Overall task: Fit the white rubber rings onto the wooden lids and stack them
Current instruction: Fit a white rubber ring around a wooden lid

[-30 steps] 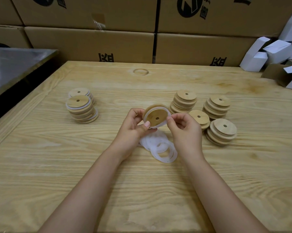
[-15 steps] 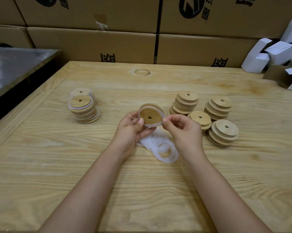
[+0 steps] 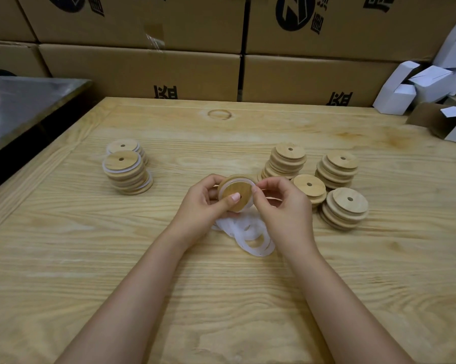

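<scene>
Both hands hold one wooden lid (image 3: 239,193) above the middle of the desk (image 3: 221,298), a white rubber ring (image 3: 222,192) partly round it.

The left hand (image 3: 203,203) grips the wooden lid on edge, thumb pressed across its face and fingers curled behind. The right hand (image 3: 284,208) pinches the white rubber ring at the lid's right rim. Just under both hands a heap of loose rings (image 3: 254,239) lies on the desk. Toward the left edge stand two ringed stacks (image 3: 127,172) of lids, touching each other. Toward the right edge stand four bare stacks (image 3: 337,166), close together, and the lowest of them is just beside the right hand. Past the far edge rise cardboard boxes (image 3: 142,72), with white cartons (image 3: 418,85) at the far right corner and a metal surface (image 3: 19,101) off the far left corner.
</scene>
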A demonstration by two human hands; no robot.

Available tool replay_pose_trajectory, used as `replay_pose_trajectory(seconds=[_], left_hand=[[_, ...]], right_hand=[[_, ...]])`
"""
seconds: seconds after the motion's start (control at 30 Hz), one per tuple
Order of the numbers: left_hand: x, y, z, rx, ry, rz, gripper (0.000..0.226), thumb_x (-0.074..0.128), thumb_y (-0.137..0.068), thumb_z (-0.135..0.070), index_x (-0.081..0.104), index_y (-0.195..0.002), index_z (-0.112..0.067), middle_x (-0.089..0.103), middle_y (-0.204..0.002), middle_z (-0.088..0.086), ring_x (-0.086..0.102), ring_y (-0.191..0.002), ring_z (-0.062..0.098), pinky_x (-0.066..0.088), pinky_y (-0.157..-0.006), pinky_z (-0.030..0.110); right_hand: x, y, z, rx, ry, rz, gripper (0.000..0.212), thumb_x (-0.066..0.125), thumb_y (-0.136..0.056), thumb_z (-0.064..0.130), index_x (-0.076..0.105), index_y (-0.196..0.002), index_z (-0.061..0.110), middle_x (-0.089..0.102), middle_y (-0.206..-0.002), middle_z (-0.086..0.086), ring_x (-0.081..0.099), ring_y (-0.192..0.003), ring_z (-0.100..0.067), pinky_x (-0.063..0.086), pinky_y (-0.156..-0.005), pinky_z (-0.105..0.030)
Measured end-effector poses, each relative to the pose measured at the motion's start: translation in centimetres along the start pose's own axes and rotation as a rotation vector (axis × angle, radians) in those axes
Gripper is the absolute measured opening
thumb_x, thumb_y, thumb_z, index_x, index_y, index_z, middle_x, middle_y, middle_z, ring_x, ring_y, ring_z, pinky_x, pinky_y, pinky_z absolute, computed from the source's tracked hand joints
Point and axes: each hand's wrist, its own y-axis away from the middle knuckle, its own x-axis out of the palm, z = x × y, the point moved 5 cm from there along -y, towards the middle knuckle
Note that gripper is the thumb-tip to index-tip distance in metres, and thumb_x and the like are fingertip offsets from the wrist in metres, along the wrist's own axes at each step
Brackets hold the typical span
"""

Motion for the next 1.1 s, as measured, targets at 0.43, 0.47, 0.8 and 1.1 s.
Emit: replay_pose_trajectory(seconds=[0.43, 0.47, 0.8, 1.1], left_hand=[[-0.09, -0.05, 0.01, 0.001, 0.121, 0.003, 0.014, 0.062, -0.083, 0.001, 0.053, -0.085, -0.01, 0.068, -0.085, 0.016, 0.068, -0.078, 0.024, 0.059, -0.069, 0.038], [-0.11, -0.07, 0.05, -0.011, 0.163, 0.009, 0.013, 0.062, -0.081, -0.002, 0.053, -0.085, -0.01, 0.068, -0.085, 0.015, 0.068, -0.079, 0.025, 0.059, -0.07, 0.039], [-0.31, -0.03, 0.07, -0.102, 0.242, 0.13, 0.02, 0.068, -0.082, -0.014, 0.056, -0.098, -0.011, 0.068, -0.094, 0.016, 0.066, -0.087, 0.029, 0.055, -0.075, 0.04], [0.06, 0.12, 0.08, -0.059, 0.07, 0.145, 0.022, 0.071, -0.075, -0.022, 0.066, -0.094, -0.012, 0.074, -0.086, 0.012, 0.071, -0.078, 0.021, 0.055, -0.063, 0.026]], right_hand=[[0.07, 0.33, -0.41, 0.093, -0.149, -0.062, 0.011, 0.068, -0.083, 0.01, 0.068, -0.079, 0.02, 0.069, -0.075, 0.011, 0.063, -0.071, 0.003, 0.048, -0.068, -0.01], [0.07, 0.31, -0.35, 0.101, -0.178, -0.063, 0.012, 0.068, -0.083, 0.008, 0.068, -0.079, 0.02, 0.069, -0.074, 0.011, 0.064, -0.07, 0.003, 0.048, -0.067, -0.009], [-0.06, -0.04, 0.21, 0.134, -0.278, 0.057, 0.012, 0.068, -0.084, 0.008, 0.07, -0.077, 0.018, 0.07, -0.072, 0.009, 0.064, -0.07, 0.003, 0.046, -0.064, -0.008], [-0.15, -0.1, 0.15, 0.048, -0.113, 0.041, 0.003, 0.072, -0.082, 0.019, 0.069, -0.081, 0.02, 0.069, -0.078, 0.009, 0.064, -0.074, -0.002, 0.05, -0.067, -0.015]])
